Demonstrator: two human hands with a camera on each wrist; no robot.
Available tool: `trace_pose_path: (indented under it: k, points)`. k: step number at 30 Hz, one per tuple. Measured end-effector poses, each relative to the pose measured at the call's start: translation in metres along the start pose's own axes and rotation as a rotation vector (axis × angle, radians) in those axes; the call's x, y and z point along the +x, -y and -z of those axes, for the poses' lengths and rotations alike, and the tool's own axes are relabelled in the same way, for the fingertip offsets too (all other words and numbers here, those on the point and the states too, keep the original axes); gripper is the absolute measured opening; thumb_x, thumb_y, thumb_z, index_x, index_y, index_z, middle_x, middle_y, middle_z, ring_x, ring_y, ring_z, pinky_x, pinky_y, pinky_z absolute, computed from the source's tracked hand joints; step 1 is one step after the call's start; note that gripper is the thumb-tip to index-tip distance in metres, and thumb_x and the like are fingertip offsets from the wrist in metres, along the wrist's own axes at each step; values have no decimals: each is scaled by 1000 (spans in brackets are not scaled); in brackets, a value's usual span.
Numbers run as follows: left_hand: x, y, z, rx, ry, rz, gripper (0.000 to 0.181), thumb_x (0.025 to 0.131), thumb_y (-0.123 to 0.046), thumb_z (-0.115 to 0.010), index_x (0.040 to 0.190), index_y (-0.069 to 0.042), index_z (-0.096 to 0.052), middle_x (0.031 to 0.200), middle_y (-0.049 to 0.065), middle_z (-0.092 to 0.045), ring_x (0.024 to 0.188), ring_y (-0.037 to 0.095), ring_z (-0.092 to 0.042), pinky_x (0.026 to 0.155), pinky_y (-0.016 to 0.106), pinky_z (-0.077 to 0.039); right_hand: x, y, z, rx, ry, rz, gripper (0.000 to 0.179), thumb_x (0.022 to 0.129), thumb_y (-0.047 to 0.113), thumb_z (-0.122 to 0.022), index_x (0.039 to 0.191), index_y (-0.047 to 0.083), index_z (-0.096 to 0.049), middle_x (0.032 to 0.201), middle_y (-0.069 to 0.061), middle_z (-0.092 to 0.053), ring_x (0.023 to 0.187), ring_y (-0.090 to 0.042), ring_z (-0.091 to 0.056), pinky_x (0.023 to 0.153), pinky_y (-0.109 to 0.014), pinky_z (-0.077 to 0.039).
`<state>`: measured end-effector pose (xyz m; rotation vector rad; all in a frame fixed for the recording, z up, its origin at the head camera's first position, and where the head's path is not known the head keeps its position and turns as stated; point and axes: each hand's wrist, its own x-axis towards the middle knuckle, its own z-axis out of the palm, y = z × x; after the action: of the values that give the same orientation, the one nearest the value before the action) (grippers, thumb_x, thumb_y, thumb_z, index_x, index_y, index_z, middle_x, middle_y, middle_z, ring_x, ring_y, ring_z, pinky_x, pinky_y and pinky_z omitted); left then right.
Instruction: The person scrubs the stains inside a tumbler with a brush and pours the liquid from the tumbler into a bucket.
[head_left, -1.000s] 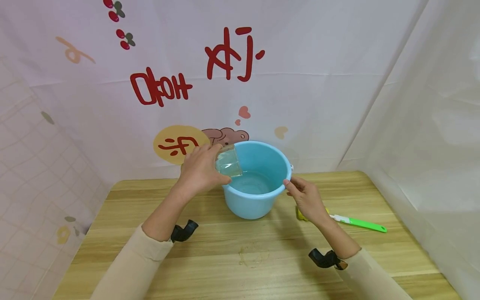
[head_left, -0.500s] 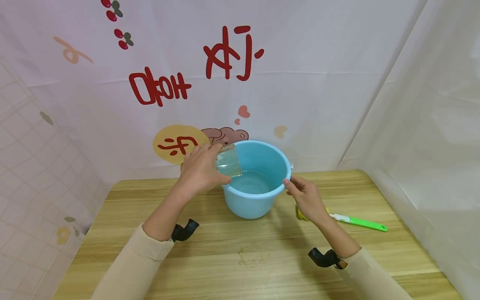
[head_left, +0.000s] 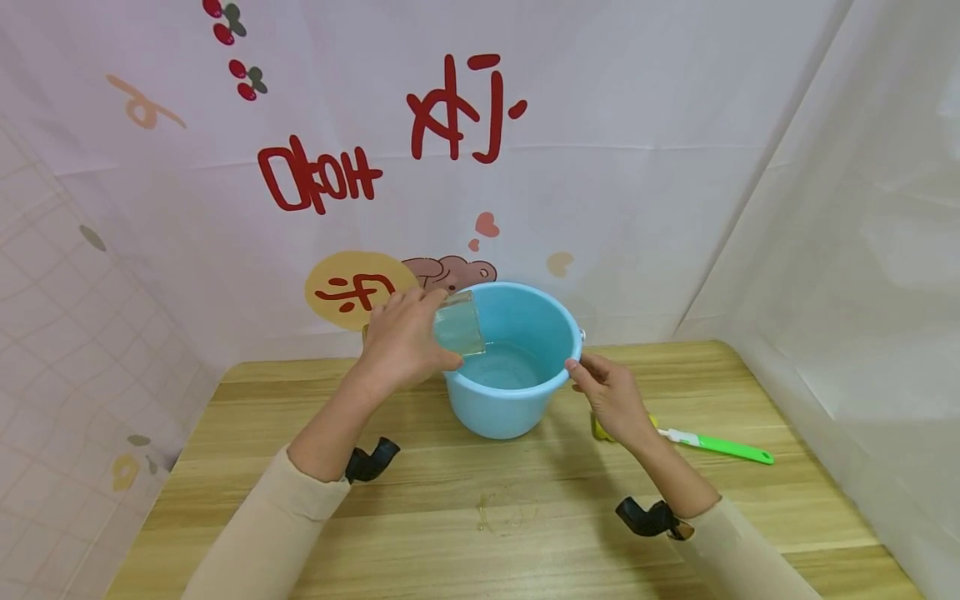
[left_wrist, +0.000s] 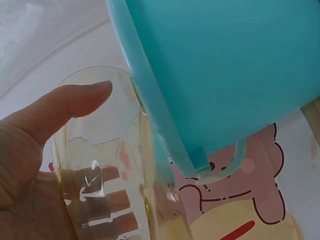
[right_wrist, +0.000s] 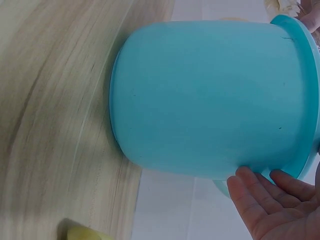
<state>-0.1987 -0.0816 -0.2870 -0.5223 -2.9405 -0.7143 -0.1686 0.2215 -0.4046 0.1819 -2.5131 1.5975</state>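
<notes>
A light-blue bucket (head_left: pixel 498 412) stands on the table with some water at its bottom. My left hand (head_left: pixel 401 342) grips a clear, faintly yellow cup (head_left: pixel 459 325) that is tipped sideways, its mouth over the bucket's left rim. In the left wrist view the cup (left_wrist: pixel 100 145) shows my thumb on the near side and fingers through its wall. My right hand (head_left: pixel 611 396) holds the bucket's right rim, thumb on top. Under the rim, in the right wrist view, the fingers (right_wrist: pixel 260 197) lie against the outer wall of the bucket (right_wrist: pixel 210 100).
A brush with a green and white handle (head_left: pixel 731 449) lies to the right, its yellow head (head_left: pixel 600 429) partly behind my right hand. A small wet patch (head_left: pixel 506 510) marks the wooden table (head_left: pixel 420 542) in front of the bucket. A printed white curtain (head_left: pixel 637 208) hangs behind.
</notes>
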Motion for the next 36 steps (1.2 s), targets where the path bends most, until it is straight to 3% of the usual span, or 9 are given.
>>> trace_pose_path:
  k: [6,25,36]
  points:
    - [1,-3,0,21,16,9,92,75,-27,-93,153,-4,-49,143,21,-54,130,41,-46,106,62,-37,0,-1,0,4,4,-10,45,108,29,-62,136,-7,-65,125,-27,-70,111,-45,-69,94,-53,-58]
    - [3,-4,-1,51,-2,2,94,74,-27,-94,153,-4,-49,138,21,-57,125,40,-49,98,56,-39,1,-2,0,1,-1,-1,44,109,27,-61,135,-9,-64,125,-28,-69,109,-39,-71,94,-53,-57]
    - [3,-5,-1,59,10,10,94,75,-28,-94,153,-5,-49,142,20,-56,128,40,-47,101,58,-38,0,-1,0,-5,-6,3,44,109,27,-61,135,-8,-65,123,-26,-71,109,-45,-70,91,-47,-60]
